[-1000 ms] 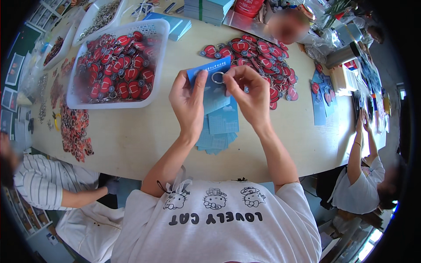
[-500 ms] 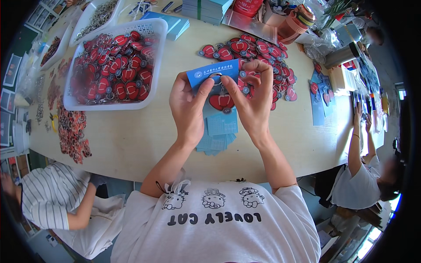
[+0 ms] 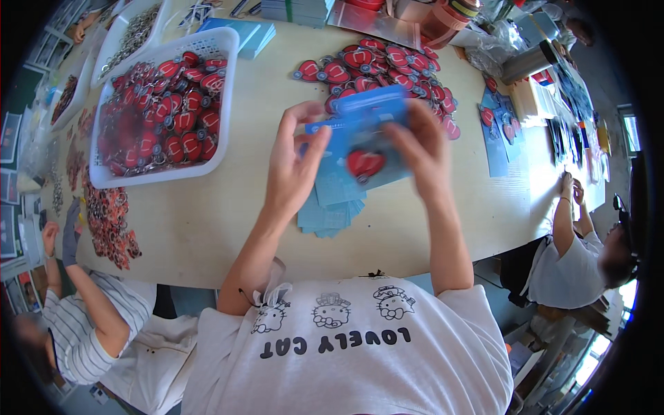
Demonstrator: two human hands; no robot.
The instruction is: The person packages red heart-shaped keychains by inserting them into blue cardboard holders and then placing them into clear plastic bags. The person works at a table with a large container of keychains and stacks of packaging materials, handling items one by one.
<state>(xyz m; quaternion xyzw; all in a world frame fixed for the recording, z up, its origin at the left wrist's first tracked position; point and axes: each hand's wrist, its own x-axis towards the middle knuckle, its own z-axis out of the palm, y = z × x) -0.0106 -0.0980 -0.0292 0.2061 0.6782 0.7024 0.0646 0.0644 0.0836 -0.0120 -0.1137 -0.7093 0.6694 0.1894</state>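
A blue card [image 3: 377,109], smeared by motion, is held up in front of me. My right hand [image 3: 425,149] grips it along its right side. Against the card's lower part shows a red heart-shaped keychain [image 3: 364,164]. My left hand [image 3: 297,155] is at the left, thumb and fingers closing on a blue corner. Blur hides whether that corner belongs to the same card or to a second one behind it. Below the hands, a loose stack of light-blue cards [image 3: 330,220] lies on the table. Just beyond them spreads a pile of red heart keychains [image 3: 398,66].
A white basket [image 3: 225,104] full of heart keychains stands at the left, with a tray of metal rings [image 3: 131,38] behind it. Small orange-red pieces [image 3: 111,225] lie nearby. Co-workers sit at both sides; bottles and a metal flask [image 3: 526,66] stand at the far right.
The card and keychain have shifted to the right with my right hand and tilted. My hands have moved apart. The left co-worker's arms have come onto the table.
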